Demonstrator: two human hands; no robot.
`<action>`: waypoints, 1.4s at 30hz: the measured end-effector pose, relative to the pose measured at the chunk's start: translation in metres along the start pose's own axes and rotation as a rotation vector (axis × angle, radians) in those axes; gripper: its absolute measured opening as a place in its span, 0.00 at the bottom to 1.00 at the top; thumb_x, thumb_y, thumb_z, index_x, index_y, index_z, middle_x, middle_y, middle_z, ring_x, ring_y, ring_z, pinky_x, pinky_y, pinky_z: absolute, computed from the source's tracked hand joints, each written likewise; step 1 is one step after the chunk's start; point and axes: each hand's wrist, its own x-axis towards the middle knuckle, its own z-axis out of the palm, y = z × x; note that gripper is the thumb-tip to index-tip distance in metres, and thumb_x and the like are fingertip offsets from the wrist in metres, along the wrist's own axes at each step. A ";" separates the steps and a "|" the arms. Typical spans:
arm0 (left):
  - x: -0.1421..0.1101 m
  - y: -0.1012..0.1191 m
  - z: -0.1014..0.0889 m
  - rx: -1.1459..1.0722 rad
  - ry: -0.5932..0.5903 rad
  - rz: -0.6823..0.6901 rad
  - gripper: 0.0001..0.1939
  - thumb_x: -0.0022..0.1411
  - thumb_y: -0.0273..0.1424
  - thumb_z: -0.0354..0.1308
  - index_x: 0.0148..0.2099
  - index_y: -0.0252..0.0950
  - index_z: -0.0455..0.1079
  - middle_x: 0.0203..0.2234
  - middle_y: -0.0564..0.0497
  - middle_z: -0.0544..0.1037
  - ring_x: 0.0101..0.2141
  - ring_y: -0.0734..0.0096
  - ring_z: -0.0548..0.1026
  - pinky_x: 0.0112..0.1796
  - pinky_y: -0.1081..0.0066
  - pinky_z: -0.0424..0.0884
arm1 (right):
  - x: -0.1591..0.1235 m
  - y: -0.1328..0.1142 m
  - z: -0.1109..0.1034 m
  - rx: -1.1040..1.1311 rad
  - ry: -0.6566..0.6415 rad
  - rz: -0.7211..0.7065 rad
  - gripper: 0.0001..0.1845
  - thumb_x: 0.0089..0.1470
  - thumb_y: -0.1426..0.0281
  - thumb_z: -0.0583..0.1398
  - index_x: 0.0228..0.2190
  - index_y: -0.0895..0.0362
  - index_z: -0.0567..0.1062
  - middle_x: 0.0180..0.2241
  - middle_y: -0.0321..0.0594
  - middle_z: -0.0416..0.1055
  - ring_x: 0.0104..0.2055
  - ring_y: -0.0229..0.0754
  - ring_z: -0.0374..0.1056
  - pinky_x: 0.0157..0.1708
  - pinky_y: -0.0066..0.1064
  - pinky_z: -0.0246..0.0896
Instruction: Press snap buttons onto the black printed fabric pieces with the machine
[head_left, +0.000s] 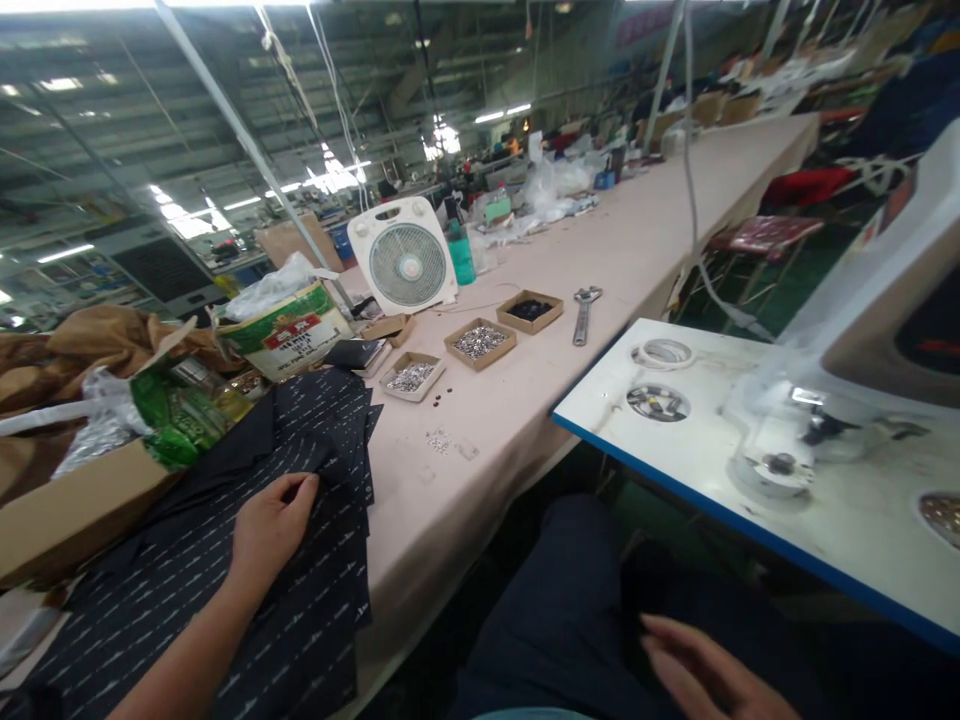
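Well, from where I'm standing, the left hand (274,525) rests on the patterned dark cloth (300,590) at the lower left of the frame, thumb and fingers drawn together on what looks like a raised fold, probably to keep hold of one layer of the stack. Its fingertips are turned away, so I can't tell how much cloth they have. The right hand (709,665), at the bottom edge, is loosely parted above the dark lap; I see nothing in it, though it's blurred and the frame cuts it off.

Just beyond the cloth, loose shiny bits (439,440) lie on the pinkish surface (420,490), too small to name. A left box (401,394), a middle box (460,357) and a right box (517,322) stand mid-frame, presumably to keep small parts sorted within reach. A wrench (582,318) lies beside them, a fan (409,262) behind, likely aimed at the seat. At right, the machine (847,330) runs out of frame, its working end hard to read.
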 end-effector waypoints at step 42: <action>-0.030 0.293 0.029 0.189 -0.628 1.311 0.11 0.56 0.31 0.51 0.37 0.41 0.74 0.29 0.51 0.79 0.32 0.63 0.74 0.32 0.67 0.61 | 0.080 -0.057 -0.080 0.314 -0.113 -0.098 0.07 0.45 0.72 0.58 0.30 0.57 0.73 0.24 0.31 0.69 0.27 0.37 0.64 0.28 0.27 0.55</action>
